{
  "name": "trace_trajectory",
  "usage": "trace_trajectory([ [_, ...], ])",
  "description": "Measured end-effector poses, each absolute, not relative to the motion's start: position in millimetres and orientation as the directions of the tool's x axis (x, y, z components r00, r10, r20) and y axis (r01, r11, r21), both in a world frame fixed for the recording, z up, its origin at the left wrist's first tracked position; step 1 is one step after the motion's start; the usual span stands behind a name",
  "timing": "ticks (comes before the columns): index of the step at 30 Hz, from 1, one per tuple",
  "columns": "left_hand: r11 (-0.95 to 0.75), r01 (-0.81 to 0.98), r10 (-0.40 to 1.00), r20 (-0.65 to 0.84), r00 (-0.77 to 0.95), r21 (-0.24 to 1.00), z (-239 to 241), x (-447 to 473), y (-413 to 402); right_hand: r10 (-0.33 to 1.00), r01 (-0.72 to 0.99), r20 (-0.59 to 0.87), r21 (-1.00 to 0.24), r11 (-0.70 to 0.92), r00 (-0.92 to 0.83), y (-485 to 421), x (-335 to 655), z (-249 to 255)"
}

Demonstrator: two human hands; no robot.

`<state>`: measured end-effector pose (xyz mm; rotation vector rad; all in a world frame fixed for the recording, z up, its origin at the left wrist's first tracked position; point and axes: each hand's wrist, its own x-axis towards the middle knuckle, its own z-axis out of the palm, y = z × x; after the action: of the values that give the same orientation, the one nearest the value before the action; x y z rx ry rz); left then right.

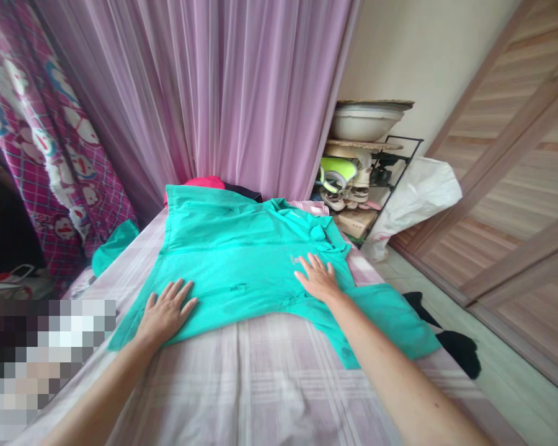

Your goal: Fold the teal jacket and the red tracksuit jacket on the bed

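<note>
A turquoise polo shirt [242, 254] lies spread sideways across a checked cloth surface [260, 384], its collar toward the right and its hem toward the left. My left hand [165, 313] rests flat on the shirt near the hem, fingers apart. On the chest part, beside a small printed mark, my right hand [318, 277] lies flat with its fingers spread. One sleeve stretches to the right, partly behind my right forearm. Light creases run over the fabric.
Behind the shirt lie red cloth [206, 182] and dark cloth, with a purple curtain [242, 93] beyond. At right stand a shoe rack [390, 179] holding shoes and a basin [367, 122], a white bag [418, 192] and a wooden wardrobe [506, 155]. Black cloth [460, 353] lies on the floor.
</note>
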<state>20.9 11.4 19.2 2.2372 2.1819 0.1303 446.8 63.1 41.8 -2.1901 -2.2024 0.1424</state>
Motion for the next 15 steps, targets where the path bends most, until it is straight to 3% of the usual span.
trace_trajectory([
  [2,0.018,0.997,0.999,0.041,-0.021,0.073,19.8,18.7,10.3,0.996,0.993,-0.048,-0.101,0.067,-0.072,54.4,439.3,33.3],
  [8,0.103,0.992,0.995,-0.003,-0.104,0.078,28.6,16.8,9.3,0.999,0.992,-0.019,-0.12,0.04,-0.042,40.0,441.7,27.6],
  [13,0.107,0.991,0.994,-0.009,-0.106,0.074,31.5,18.7,7.5,0.958,0.884,-0.007,-0.387,0.262,-0.287,8.7,445.7,42.9],
  [15,0.103,0.992,0.995,-0.003,-0.103,0.077,30.5,18.1,8.1,0.939,0.858,0.001,-0.407,0.314,-0.343,-8.9,451.4,52.2],
])
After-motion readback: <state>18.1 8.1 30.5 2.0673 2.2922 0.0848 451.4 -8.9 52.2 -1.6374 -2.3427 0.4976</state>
